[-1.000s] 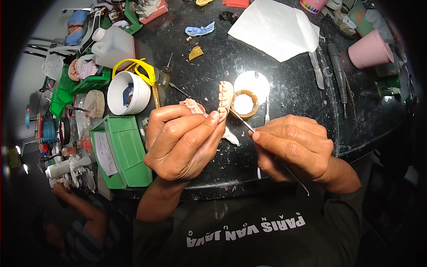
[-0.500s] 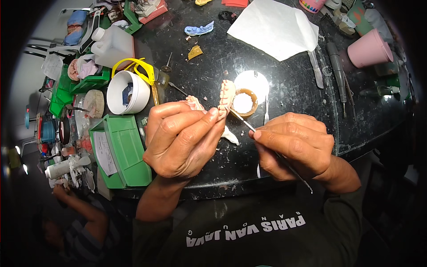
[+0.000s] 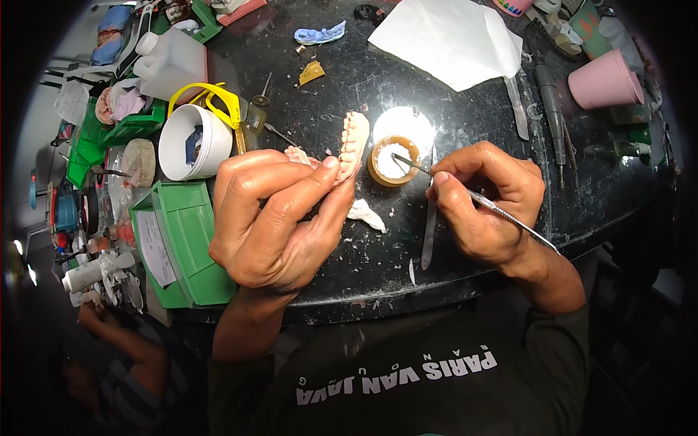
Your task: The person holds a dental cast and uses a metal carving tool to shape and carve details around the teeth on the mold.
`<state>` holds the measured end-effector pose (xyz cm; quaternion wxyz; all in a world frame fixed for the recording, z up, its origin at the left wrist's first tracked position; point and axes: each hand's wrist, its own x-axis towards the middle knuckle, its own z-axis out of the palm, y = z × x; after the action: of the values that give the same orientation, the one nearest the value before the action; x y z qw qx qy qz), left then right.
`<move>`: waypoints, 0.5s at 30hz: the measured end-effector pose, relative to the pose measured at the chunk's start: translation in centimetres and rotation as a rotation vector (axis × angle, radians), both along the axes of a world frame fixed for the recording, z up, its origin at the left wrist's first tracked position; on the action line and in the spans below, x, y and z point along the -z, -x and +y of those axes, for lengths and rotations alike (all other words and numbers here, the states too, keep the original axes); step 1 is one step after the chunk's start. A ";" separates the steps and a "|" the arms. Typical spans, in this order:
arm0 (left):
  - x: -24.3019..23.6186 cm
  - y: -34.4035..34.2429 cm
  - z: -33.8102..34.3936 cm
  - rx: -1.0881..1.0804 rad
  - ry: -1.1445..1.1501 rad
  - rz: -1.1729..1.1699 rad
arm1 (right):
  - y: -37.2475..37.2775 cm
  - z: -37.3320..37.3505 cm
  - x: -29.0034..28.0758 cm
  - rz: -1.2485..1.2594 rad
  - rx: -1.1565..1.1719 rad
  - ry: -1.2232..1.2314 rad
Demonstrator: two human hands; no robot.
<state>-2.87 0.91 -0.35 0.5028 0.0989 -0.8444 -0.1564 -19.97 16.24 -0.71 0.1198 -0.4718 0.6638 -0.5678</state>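
Note:
My left hand is closed on a pale pink dental model with a row of teeth; more pink material behind the fingers is partly hidden. My right hand pinches a slim metal instrument, its tip dipped in a small amber pot of white powder or paste. Behind the pot is a bright white disc. A crumpled white piece lies between my hands, and a flat metal tool lies beneath the instrument.
On the dark bench are a green bin, white tub, yellow goggles, jug, paper sheet, blue impression, handpiece and pink cup. A co-worker's arm is at lower left.
The instrument's tip has left the teeth and is now in the pot; my right hand has moved upward. My left hand with the model has shifted slightly left and up.

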 end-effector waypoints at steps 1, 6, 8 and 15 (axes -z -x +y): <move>0.0 -0.1 0.0 -0.002 -0.003 0.000 | 0.0 0.0 0.0 0.000 -0.002 -0.003; 0.1 -0.4 0.1 0.019 -0.009 -0.061 | 0.3 0.2 -0.8 0.065 -0.068 -0.080; 0.0 -0.3 0.1 0.028 -0.007 -0.065 | 0.2 0.0 -0.2 0.037 -0.035 -0.046; 0.4 -0.3 0.0 0.034 -0.017 -0.033 | 0.2 0.1 -0.8 0.075 -0.072 -0.085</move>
<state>-2.60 0.95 -0.74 0.4851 0.0912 -0.8528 -0.1705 -20.21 16.31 0.09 0.1349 -0.5110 0.6738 -0.5164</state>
